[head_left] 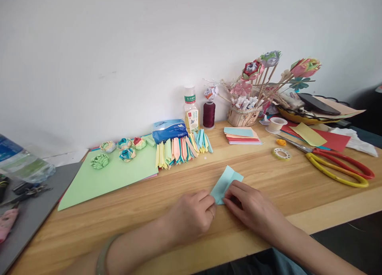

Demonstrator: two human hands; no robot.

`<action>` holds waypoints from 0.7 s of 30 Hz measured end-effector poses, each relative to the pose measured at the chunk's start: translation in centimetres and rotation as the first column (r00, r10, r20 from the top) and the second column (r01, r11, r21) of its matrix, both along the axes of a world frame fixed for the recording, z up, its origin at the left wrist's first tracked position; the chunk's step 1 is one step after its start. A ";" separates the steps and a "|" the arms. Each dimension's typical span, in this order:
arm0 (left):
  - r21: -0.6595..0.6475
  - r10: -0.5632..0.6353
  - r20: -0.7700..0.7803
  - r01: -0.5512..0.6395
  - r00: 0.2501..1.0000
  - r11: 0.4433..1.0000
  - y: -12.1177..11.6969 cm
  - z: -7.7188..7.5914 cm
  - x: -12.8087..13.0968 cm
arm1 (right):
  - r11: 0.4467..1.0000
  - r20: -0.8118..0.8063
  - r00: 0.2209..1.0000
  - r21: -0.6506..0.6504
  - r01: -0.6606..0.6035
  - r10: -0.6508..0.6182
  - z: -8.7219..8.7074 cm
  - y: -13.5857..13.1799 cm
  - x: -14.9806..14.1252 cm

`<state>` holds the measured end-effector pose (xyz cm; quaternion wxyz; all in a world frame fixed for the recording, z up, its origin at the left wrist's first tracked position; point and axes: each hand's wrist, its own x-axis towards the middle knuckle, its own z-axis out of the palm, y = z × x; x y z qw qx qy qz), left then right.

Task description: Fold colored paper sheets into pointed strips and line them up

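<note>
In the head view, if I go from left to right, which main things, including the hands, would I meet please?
Plastic bottle → green paper sheet → left hand → light-blue paper → right hand → scissors.

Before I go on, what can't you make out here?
All in the head view:
- Light-blue paper: lower edges partly hidden by the left hand and right hand.
- Large bottle: one end cut off by the picture's left edge.
- Small bottle: fine print too small to read.
- Light-green sheet: mostly covers the coloured sheets beneath.
</note>
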<state>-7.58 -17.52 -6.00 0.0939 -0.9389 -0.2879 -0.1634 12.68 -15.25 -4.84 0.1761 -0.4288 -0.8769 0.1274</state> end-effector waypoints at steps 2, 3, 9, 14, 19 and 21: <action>-0.039 0.004 0.020 -0.003 1.000 0.999 0.0 0.3 0.1 | 1.000 0.007 1.000 -0.003 -0.001 0.001 0.0 0.0 0.0; -0.058 0.009 0.030 -0.008 0.999 0.998 0.0 0.4 0.1 | 1.000 0.008 1.000 -0.005 -0.002 0.002 0.0 0.1 0.0; -0.181 0.095 0.039 -0.086 0.995 0.980 -0.2 0.8 0.3 | 1.000 0.012 1.000 -0.003 -0.010 0.010 0.0 0.1 0.1; -0.220 0.100 0.036 -0.089 0.994 0.971 -0.3 0.9 0.3 | 1.000 0.016 1.000 -0.006 0.011 -0.010 0.0 0.0 0.0; -0.228 0.122 0.004 -0.118 0.993 0.966 -0.3 1.4 0.6 | 1.000 0.041 0.999 0.006 0.007 -0.008 0.0 -0.1 0.0; -0.260 0.142 -0.009 -0.140 0.990 0.955 -0.3 1.7 0.8 | 1.000 0.041 0.999 -0.003 0.007 -0.006 -0.1 -0.1 0.0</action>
